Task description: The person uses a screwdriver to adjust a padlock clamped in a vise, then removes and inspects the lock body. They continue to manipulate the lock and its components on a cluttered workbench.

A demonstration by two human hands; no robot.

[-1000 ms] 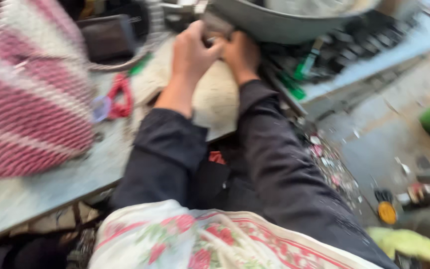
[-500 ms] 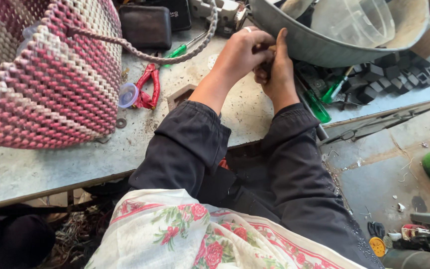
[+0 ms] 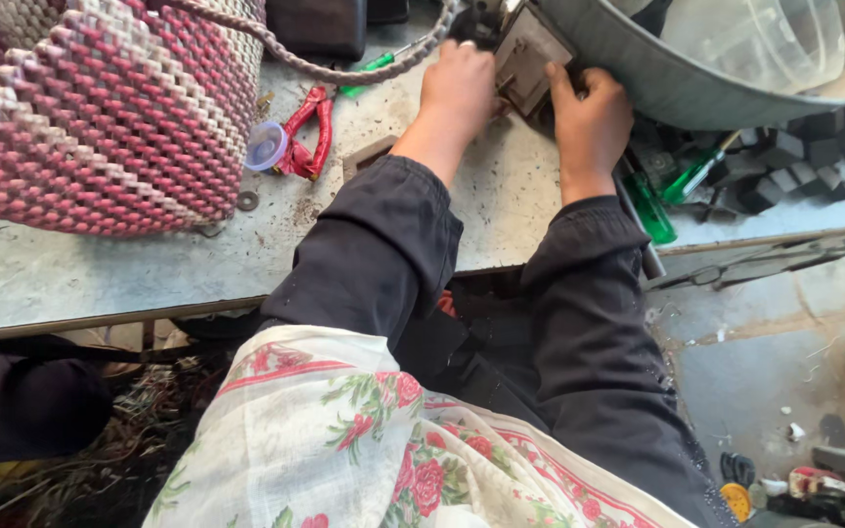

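Both hands now sit higher, upper centre of frame: left hand (image 3: 459,90) and right hand (image 3: 591,119) pinch a small grey box (image 3: 530,51) beside the metal basin (image 3: 657,73); likely to slip off the desk (image 3: 100,274).

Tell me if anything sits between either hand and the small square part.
Nothing visible does. The left hand and right hand both already grip the small square part directly, at the bench's far edge beside the metal basin.

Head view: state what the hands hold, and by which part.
Both hold a small square metal part: left hand on its left edge, right hand on its lower right side.
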